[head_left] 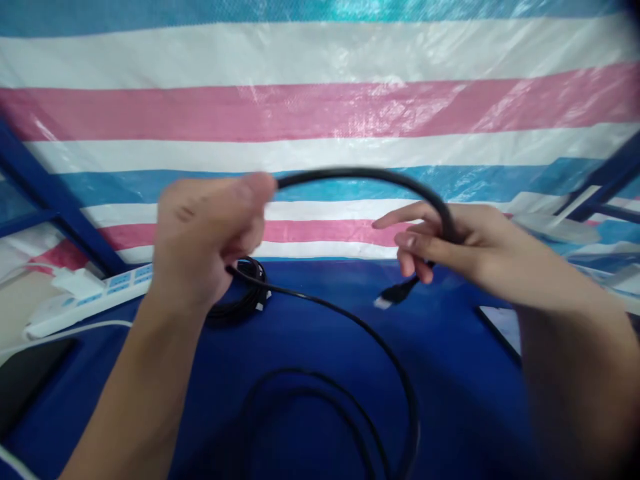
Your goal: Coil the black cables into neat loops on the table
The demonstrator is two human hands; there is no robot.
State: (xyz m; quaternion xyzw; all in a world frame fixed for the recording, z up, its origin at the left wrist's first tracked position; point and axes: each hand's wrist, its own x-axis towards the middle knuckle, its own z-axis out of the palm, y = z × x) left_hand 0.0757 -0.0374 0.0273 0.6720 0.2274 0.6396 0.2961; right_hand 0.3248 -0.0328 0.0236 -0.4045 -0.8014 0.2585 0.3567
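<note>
My left hand (210,230) is closed in a fist round a black cable (360,175), held up above a blue table (450,373). The cable arches from that fist over to my right hand (440,247), whose fingers curl round it near its end. Below my right hand the cable's plug (393,297) with a pale tip hangs down. From my left fist the rest of the cable drops and lies in loose loops (350,400) on the table in front of me.
A second black cable coil (245,293) lies on the table behind my left hand. A white power strip (90,297) sits at the left edge. A striped pink, white and blue tarp (320,113) forms the back wall. A dark flat object (25,380) lies at far left.
</note>
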